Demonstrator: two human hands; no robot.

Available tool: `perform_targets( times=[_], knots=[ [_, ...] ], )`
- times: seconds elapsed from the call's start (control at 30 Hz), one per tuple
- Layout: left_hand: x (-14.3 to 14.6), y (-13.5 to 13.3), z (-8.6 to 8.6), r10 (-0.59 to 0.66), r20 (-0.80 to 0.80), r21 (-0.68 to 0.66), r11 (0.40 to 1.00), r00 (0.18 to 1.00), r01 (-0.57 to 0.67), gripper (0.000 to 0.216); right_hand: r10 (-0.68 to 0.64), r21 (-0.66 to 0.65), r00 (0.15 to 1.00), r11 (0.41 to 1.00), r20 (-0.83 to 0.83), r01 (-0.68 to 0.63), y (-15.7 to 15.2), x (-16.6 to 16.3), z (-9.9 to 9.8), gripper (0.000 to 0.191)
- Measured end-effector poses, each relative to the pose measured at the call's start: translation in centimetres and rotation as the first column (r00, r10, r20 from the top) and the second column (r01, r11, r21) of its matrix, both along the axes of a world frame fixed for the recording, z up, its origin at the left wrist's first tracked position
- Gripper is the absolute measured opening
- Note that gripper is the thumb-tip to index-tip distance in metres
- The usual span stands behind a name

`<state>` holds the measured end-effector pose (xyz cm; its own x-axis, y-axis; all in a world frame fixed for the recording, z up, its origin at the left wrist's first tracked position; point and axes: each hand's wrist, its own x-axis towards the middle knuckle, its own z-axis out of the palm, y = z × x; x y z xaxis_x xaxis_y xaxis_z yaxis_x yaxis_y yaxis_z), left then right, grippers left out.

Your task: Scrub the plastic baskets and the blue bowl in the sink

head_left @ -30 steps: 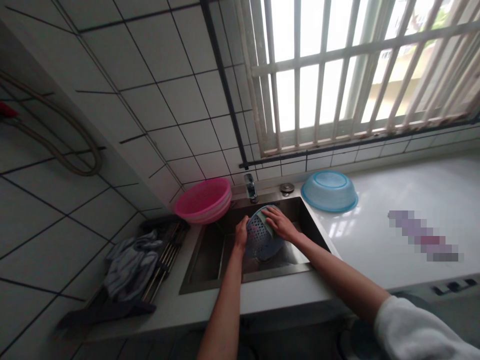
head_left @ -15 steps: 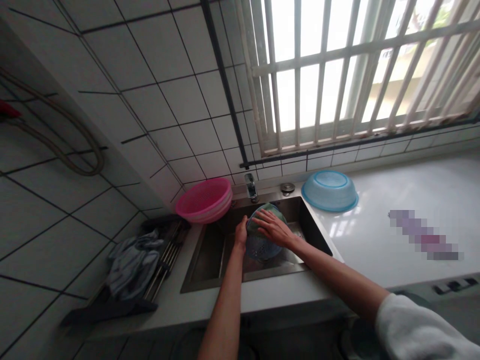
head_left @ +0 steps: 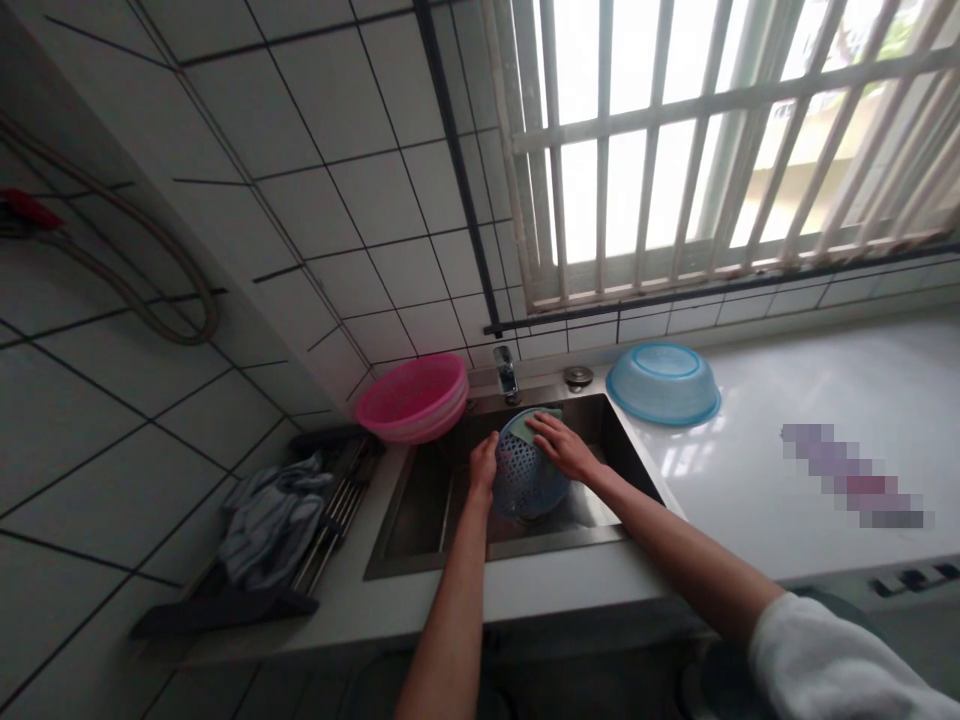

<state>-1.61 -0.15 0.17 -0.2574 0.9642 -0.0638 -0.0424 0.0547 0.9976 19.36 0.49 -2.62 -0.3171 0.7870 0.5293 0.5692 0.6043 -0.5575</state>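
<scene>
A blue plastic colander [head_left: 527, 478] with a pattern of holes is tilted over the sink [head_left: 427, 520]. My left hand [head_left: 484, 464] grips its left edge, thumb up along the rim. A pale green cloth [head_left: 523, 428] lies against the colander's upper side, under the fingers of my right hand [head_left: 564, 449]. Those fingers press the cloth onto the rim, and part of it is hidden beneath them. Behind the sink stands the tap [head_left: 505, 374].
A pink basket [head_left: 412, 398] rests at the sink's back left corner. To the right, an upturned blue basin [head_left: 664, 384] sits on the white counter [head_left: 750, 480], with a blurred-out object further right. A grey striped cloth [head_left: 274, 520] lies on a dark rack at left.
My right hand has slid slightly right along the colander with the cloth, uncovering more of its holes. The left hand keeps its grip, and the view has shifted a little.
</scene>
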Motion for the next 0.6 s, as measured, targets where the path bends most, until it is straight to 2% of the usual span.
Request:
perform_targets(
  times=[0.1, 0.23, 0.33, 0.47, 0.6],
  knots=[
    [0.0, 0.3, -0.2, -0.037, 0.014, -0.004, 0.999, 0.999, 0.037, 0.071, 0.039, 0.046, 0.997, 0.998, 0.069, -0.042, -0.7, -0.6, 0.3, 0.048],
    [-0.4, 0.9, -0.6, -0.021, 0.022, -0.023, 1.000, 1.000, 0.022, 0.074, 0.187, 0.148, 0.953, 0.963, 0.240, -0.226, -2.5, -2.6, 1.4, 0.046],
    [-0.6, 1.1, -1.1, -0.030, 0.003, -0.020, 0.999, 1.000, 0.030, 0.071, 0.226, 0.151, 0.932, 0.949, 0.285, -0.276, -2.8, -3.0, 1.8, 0.044],
    [-0.6, 1.5, -1.4, -0.073, -0.082, 0.044, 0.996, 0.994, 0.077, 0.049, 0.167, 0.127, 0.947, 0.970, 0.273, -0.207, -2.3, -2.5, 1.7, 0.045],
    [-1.2, 1.9, -1.0, 0.047, -0.269, 0.157, 0.988, 0.962, -0.004, 0.025, 0.221, 0.146, 0.912, 0.947, 0.345, -0.285, -3.0, -3.4, 1.6, 0.045]
  ],
)
